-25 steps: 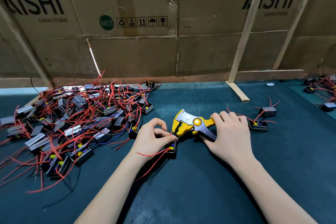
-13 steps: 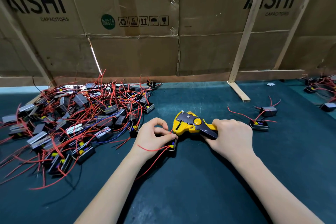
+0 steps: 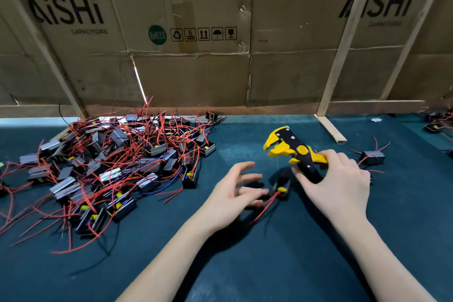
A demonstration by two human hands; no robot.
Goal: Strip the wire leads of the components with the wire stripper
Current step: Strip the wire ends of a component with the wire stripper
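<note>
My right hand [image 3: 337, 184] grips the handles of the yellow and black wire stripper [image 3: 291, 149], whose jaws point up and left, lifted off the mat. A small black component [image 3: 283, 185] with red leads lies on the dark green mat between my hands, just below the stripper. My left hand [image 3: 232, 197] hovers to the left of that component with fingers spread and blurred, holding nothing. A large pile of components [image 3: 105, 169] with tangled red wires covers the left of the mat.
A cardboard wall [image 3: 196, 68] with wooden struts closes off the back. Two components [image 3: 372, 157] with red leads lie to the right of my right hand. More components [image 3: 436, 125] sit at the far right edge. A wooden foot [image 3: 331, 129] rests on the mat.
My left hand has let go of the component and opened; the component now lies on the mat. My right hand has lifted the stripper up and to the right, away from the lead.
</note>
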